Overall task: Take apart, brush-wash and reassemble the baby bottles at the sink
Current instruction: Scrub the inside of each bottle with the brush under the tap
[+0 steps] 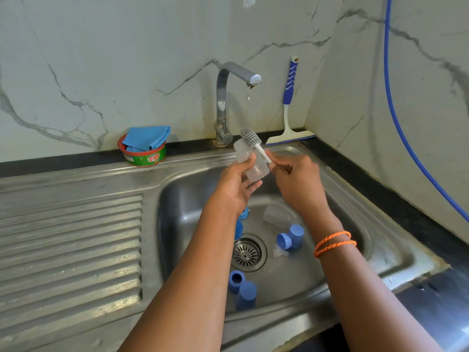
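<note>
— Marble walls, steel sink (pixel 193 184), tap (pixel 223 97) running. Where's the bottle?

— Up over the basin. My left hand (pixel 236 184) has its fingers wrapped round the clear bottle (pixel 250 161). It lies tilted, one end toward the tap, the other toward me. I can't tell which end is open.

— And the brush?

— My right hand (pixel 295 181) pinches the handle of the bottle brush (pixel 253 142). Its bristles sit outside, just beside the far end.

— Room to move?

— Lots above. Blue caps (pixel 290 238) lie well below.
</note>
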`<state>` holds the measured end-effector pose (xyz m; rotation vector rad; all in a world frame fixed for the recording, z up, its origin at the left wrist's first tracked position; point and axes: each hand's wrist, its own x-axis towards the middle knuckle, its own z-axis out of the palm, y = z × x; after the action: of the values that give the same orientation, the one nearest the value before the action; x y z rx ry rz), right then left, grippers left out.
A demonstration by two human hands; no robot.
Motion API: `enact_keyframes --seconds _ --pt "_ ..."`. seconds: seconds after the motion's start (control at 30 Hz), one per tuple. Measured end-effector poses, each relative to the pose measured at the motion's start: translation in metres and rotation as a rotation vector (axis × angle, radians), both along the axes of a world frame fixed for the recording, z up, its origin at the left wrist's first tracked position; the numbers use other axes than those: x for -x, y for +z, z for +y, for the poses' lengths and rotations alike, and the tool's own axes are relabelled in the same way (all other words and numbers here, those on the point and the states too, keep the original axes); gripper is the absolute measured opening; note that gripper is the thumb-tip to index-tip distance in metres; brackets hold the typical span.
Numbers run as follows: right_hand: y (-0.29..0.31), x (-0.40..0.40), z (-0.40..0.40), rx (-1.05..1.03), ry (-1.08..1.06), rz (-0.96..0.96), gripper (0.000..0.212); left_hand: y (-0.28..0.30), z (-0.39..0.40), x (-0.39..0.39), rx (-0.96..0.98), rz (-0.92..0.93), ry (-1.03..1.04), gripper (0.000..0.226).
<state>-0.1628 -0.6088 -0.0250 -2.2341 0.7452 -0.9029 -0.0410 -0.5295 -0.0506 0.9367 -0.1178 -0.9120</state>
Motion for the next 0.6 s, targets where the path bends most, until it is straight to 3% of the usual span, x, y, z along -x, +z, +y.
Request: enact_keyframes --seconds 0.13,0.3,0.43,0.6 --pt "0.005 0.007 -0.007 -0.1 0.091 0.034 0.032 0.002 -0.001 -0.002 -0.003 0.041 0.072 0.038" --pt "0.013 0.027 -0.01 -0.422 0.285 0.203 0.03 0.003 0.003 -0.014 0.077 0.235 0.295 0.042" --pt "0.015 0.026 -0.007 -0.452 0.316 0.186 0.029 0.008 0.007 -0.01 -0.132 0.107 0.281 0.052" --pt "-0.003 0.003 0.006 -0.332 0.214 -0.028 0.027 0.012 0.004 0.002 -0.229 -0.082 0.147 0.073"
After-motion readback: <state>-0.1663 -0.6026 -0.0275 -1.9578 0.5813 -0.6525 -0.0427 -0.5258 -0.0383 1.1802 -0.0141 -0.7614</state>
